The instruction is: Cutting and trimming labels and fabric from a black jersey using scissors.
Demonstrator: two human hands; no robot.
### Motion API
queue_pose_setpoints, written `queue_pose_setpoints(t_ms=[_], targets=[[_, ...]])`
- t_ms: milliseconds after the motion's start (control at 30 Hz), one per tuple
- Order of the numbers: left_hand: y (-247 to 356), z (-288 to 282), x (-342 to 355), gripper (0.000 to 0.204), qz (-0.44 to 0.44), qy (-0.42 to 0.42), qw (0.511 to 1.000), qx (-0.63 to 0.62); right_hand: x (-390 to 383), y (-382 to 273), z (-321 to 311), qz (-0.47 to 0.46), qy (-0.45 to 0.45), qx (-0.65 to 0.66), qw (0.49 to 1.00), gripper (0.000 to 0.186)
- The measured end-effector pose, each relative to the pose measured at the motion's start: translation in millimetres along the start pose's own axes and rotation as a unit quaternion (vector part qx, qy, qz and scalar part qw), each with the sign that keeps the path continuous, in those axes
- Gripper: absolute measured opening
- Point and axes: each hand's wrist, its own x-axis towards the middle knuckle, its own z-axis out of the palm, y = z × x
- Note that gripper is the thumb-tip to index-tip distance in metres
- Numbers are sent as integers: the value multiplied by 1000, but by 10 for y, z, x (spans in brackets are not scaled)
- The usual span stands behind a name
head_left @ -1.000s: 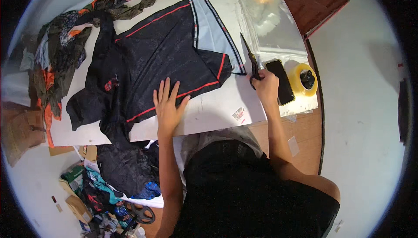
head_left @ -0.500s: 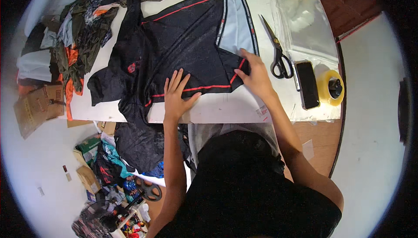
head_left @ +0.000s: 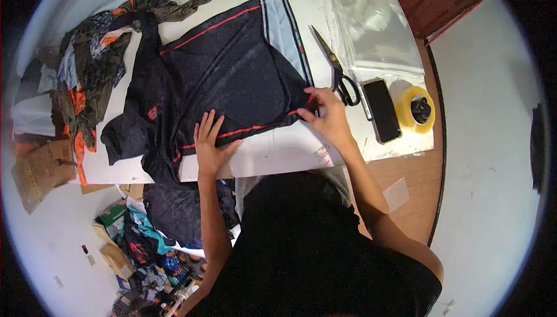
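Note:
A black shirt (head_left: 232, 67) with red piping lies spread on the white table (head_left: 272, 150). Its bottom end points right, where a strip of pale grey-blue inner side (head_left: 281, 24) shows between two patterned tapes. My left hand (head_left: 211, 147) rests flat with fingers spread on the shirt's near edge, beside the red piping. At the near right corner of the hem, my right hand (head_left: 328, 117) pinches the cloth between thumb and fingers. The shirt's upper part and sleeve are bunched at the left, partly hanging over the table's front edge.
Right of the shirt lie black-handled scissors (head_left: 336, 67), a phone (head_left: 382, 111), a yellow tape roll (head_left: 418, 110) and clear plastic bags (head_left: 374, 24). Camouflage and orange garments (head_left: 87, 67) heap at the left, near a cardboard box (head_left: 43, 169). Assorted clothes (head_left: 145, 230) lie below the table.
The right hand has drawn the hem corner over, so less of the pale inner side shows. The left hand stays on the near edge. The whole view has shifted somewhat.

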Motion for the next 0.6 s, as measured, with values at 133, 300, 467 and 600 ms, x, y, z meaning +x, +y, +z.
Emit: queue_pose_setpoints(t_ms=[133,300,467,600], targets=[[58,-13,25,72,1,9,1000,-10,-157,-87,-63,-36,-121,-50,991,49],[-50,84,-1,62,-8,50,999,-10,-194,40,-105,-9,-141,-86,986,34],[-136,121,-6,48,-34,78,996,-32,-274,-83,-181,-35,-114,-139,983,31],[-176,154,-48,40,-57,97,992,-52,-360,-44,-406,-104,49,-233,966,33]])
